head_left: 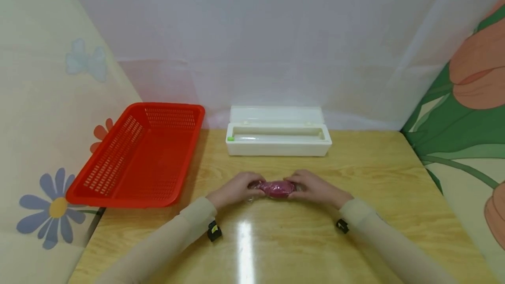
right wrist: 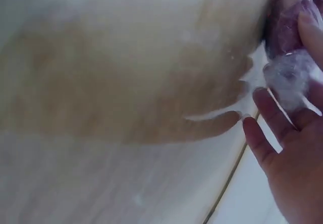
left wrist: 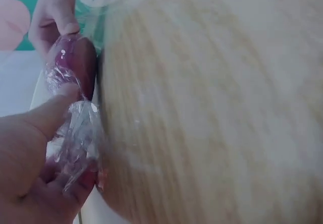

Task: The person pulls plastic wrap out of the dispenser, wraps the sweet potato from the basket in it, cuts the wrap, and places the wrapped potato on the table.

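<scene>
The yam (head_left: 277, 188) — a purple root in clear film (left wrist: 75, 133) — lies on the table (head_left: 378, 179) near its middle, long axis running from 9 to 3 o'clock, so each hand can take one end. The left hand (head_left: 236, 189) closes round the 9 o'clock end; its wrist view shows the thumb (left wrist: 48, 113) pressed on the wrap and the fingers curled under a bunched tail of film, seemingly to gather the loose plastic tight. The right hand (head_left: 313, 187) grips the 3 o'clock end, fingers (right wrist: 275, 115) bent about the crumpled film there.

The dispenser (head_left: 278, 137) sits open at 12 o'clock from the yam, well apart, its slot facing the person — within an easy reach. The basket (head_left: 138, 157) lies at 10 o'clock, its near end overhanging the table edge.
</scene>
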Demonstrator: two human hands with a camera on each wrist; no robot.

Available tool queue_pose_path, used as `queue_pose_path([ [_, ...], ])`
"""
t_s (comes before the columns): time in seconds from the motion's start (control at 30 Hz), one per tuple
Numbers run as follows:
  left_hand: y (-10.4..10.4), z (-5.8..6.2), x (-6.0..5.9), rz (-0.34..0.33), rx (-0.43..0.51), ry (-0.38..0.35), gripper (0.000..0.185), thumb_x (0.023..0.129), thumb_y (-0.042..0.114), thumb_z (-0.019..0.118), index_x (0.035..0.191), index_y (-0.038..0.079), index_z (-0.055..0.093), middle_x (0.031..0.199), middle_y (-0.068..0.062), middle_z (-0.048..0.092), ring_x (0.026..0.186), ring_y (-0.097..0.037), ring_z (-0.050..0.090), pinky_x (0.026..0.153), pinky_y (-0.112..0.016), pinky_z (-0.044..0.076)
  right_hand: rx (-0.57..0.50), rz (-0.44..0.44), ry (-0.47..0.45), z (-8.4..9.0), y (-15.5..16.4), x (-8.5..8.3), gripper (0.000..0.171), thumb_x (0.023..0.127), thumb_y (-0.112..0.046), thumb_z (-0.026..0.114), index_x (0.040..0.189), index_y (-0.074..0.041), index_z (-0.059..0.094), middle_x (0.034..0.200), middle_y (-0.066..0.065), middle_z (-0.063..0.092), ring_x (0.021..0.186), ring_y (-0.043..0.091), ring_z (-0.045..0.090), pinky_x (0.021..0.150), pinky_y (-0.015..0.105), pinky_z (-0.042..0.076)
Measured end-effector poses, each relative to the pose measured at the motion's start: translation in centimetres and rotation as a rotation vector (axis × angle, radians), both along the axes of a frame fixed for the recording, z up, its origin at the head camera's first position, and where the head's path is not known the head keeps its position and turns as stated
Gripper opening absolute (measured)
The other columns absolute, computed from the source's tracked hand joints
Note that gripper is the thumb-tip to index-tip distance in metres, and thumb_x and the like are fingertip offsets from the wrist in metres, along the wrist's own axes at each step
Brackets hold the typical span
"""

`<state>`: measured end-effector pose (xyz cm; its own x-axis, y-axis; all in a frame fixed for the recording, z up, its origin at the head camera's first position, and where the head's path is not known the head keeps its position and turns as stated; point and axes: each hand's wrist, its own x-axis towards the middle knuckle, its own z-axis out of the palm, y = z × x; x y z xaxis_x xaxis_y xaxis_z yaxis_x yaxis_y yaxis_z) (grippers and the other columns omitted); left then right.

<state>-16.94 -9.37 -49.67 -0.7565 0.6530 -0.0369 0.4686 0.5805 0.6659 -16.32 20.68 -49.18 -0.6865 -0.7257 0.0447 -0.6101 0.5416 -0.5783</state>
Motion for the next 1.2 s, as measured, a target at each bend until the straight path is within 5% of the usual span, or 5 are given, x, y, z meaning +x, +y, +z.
queue_pose_path([
  [0.13, 0.2, 0.2, 0.5, 0.051, -0.036, 0.029, 0.034, 0.094, 0.029, 0.078, 0.123, 0.011, 0.074, 0.107, -0.001, 0.070, 0.096, -0.015, 0.063, 0.088, -0.036, 0.055, -0.059, 0.007, -0.025, 0.1, -0.1, 0.1, 0.057, 0.096, -0.033, 0.076, 0.145, -0.010, 0.060, 0.134, 0.008, 0.067, 0.121, 0.026, 0.061, 0.105, 0.052, 0.049],
  [0.4, 0.5, -0.1, 0.9, 0.076, -0.076, 0.114, 0.025, 0.094, 0.018, 0.077, 0.117, 0.008, 0.073, 0.102, -0.002, 0.070, 0.091, -0.013, 0.064, 0.083, -0.031, 0.057, -0.050, 0.002, -0.035, 0.1, -0.1, -0.4, 0.053, 0.100, -0.034, 0.070, 0.147, -0.011, 0.059, 0.123, 0.005, 0.070, 0.109, 0.019, 0.063, 0.096, 0.043, 0.053],
  [0.8, 0.8, -0.3, 1.1, 0.176, -0.048, 0.067, 0.018, 0.093, 0.017, 0.079, 0.106, 0.007, 0.072, 0.096, -0.003, 0.070, 0.086, -0.014, 0.063, 0.077, -0.032, 0.056, 0.000, -0.030, -0.037, -0.2, -0.3, -0.7, 0.055, 0.099, -0.041, 0.070, 0.145, -0.012, 0.061, 0.118, 0.004, 0.071, 0.105, 0.018, 0.061, 0.094, 0.044, 0.051],
  [0.97, 0.8, -0.1, 1.9, 0.238, -0.032, 0.089, 0.021, 0.093, 0.017, 0.079, 0.106, 0.004, 0.068, 0.088, -0.002, 0.067, 0.077, -0.013, 0.060, 0.067, -0.028, 0.055, -0.021, -0.010, -0.075, -0.2, -0.4, -1.4, 0.052, 0.102, -0.040, 0.067, 0.144, -0.009, 0.062, 0.121, 0.007, 0.072, 0.110, 0.022, 0.064, 0.100, 0.048, 0.051],
  [1.2, 1.0, 1.0, 3.1, 0.326, 0.027, 0.051, 0.013, 0.097, 0.010, 0.073, 0.107, 0.002, 0.069, 0.092, -0.006, 0.072, 0.081, -0.017, 0.066, 0.071, -0.028, 0.058, -0.026, 0.021, -0.073, -0.2, -0.4, -1.9, 0.050, 0.103, -0.038, 0.065, 0.142, -0.007, 0.062, 0.125, 0.009, 0.072, 0.112, 0.023, 0.066, 0.102, 0.049, 0.051],
])
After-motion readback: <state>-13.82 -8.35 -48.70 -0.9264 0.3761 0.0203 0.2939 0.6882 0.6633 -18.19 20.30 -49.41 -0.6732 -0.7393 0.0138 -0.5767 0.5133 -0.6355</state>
